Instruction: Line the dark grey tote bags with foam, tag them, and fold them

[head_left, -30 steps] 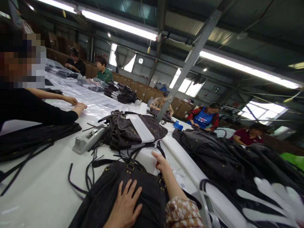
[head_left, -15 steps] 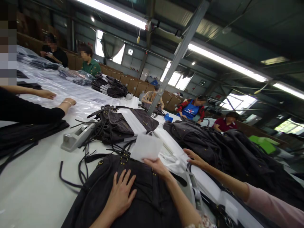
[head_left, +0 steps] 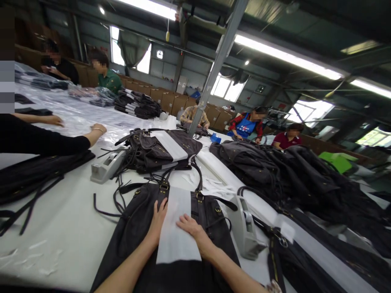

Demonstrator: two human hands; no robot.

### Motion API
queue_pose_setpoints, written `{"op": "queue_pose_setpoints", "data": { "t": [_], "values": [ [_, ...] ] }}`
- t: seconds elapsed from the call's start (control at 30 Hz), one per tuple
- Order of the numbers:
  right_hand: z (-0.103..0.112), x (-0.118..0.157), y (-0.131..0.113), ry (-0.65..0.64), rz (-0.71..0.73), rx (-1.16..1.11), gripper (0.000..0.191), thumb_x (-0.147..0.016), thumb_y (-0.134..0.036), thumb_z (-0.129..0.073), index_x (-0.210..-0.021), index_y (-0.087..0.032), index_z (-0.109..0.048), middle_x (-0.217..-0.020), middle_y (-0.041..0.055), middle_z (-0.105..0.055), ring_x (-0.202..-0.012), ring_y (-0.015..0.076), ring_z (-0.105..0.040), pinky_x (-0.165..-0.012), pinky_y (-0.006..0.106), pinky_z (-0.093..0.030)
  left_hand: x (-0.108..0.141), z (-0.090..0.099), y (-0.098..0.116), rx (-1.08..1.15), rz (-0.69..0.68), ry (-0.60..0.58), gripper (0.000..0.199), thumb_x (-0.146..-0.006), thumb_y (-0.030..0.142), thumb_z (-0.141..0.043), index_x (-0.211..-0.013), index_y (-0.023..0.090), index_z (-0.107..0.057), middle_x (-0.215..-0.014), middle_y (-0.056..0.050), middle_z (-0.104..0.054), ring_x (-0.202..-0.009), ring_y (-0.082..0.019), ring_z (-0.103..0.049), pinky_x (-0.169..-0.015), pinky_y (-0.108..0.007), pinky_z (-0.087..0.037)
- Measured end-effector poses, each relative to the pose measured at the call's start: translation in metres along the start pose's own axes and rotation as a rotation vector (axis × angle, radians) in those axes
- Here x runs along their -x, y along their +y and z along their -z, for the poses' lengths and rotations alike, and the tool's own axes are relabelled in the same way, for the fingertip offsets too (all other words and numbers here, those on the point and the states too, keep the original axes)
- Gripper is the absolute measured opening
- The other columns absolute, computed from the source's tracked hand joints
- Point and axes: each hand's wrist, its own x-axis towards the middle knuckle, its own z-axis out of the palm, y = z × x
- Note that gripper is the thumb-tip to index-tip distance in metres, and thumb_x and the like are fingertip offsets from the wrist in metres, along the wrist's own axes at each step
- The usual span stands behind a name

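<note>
In front of me a black bag (head_left: 134, 240) with straps and brass-coloured buckles lies flat on the white table. A strip of thin white sheet (head_left: 175, 240) runs down its middle from between the handles. My left hand (head_left: 159, 215) lies at the strip's left edge, fingers stretched over the bag and the sheet's edge. Flat on the sheet rests my right hand (head_left: 190, 226), fingers extended and pressing lightly. Neither hand grips anything.
Grey tape dispensers stand left (head_left: 106, 166) and right (head_left: 246, 228) of the bag. Beyond lie stacked bags (head_left: 143, 152) with a white band, and a heap of black bags (head_left: 262, 167) at right. A co-worker's arms (head_left: 70, 140) reach in from the left; other people work behind.
The white sheet, held up by my right hand before, now lies along the bag's middle. My left hand has shifted to its edge. The pink-sleeved arm at right has left the view.
</note>
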Motion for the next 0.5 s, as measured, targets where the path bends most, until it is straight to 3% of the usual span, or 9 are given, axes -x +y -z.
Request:
{"op": "queue_pose_setpoints", "data": {
  "t": [0.1, 0.23, 0.37, 0.5],
  "values": [
    [-0.001, 0.013, -0.015, -0.110, -0.031, 0.058, 0.062, -0.082, -0.040, -0.054, -0.141, -0.025, -0.040, -0.149, 0.0112, -0.036, -0.142, 0.0285, -0.020, -0.112, 0.053, -0.016, -0.001, 0.001, 0.001, 0.030, 0.011, 0.006, 0.046, -0.089, 0.017, -0.042, -0.131, 0.034, -0.052, -0.137, -0.005, -0.052, -0.135, -0.029, -0.033, -0.111, -0.061, -0.017],
    [0.006, 0.023, -0.032, -0.185, -0.063, 0.165, 0.068, -0.081, -0.033, -0.054, -0.145, -0.022, -0.033, -0.153, 0.0137, -0.027, -0.143, 0.0306, -0.015, -0.112, 0.054, -0.015, -0.004, 0.005, 0.000, 0.307, 0.124, 0.101, 0.045, -0.087, 0.013, -0.042, -0.127, 0.026, -0.056, -0.135, -0.008, -0.054, -0.132, -0.026, -0.040, -0.112, -0.057, -0.018],
    [0.006, 0.031, -0.040, -0.191, -0.117, 0.227, 0.067, -0.081, -0.026, -0.051, -0.145, -0.021, -0.033, -0.153, 0.0142, -0.026, -0.142, 0.0303, -0.017, -0.112, 0.051, -0.019, -0.007, 0.012, -0.008, 0.446, 0.255, 0.183, 0.044, -0.092, 0.015, -0.027, -0.129, 0.017, -0.052, -0.130, -0.010, -0.057, -0.124, -0.020, -0.050, -0.110, -0.047, -0.032],
    [-0.015, 0.039, -0.040, -0.137, -0.170, 0.332, 0.056, -0.087, -0.024, -0.041, -0.143, -0.024, -0.036, -0.153, 0.0127, -0.026, -0.142, 0.0294, -0.020, -0.111, 0.051, -0.021, -0.007, 0.018, -0.015, 0.518, 0.300, 0.221, 0.043, -0.095, 0.027, -0.027, -0.129, 0.015, -0.050, -0.128, -0.011, -0.059, -0.118, -0.018, -0.055, -0.101, -0.036, -0.044]
  ]
}}
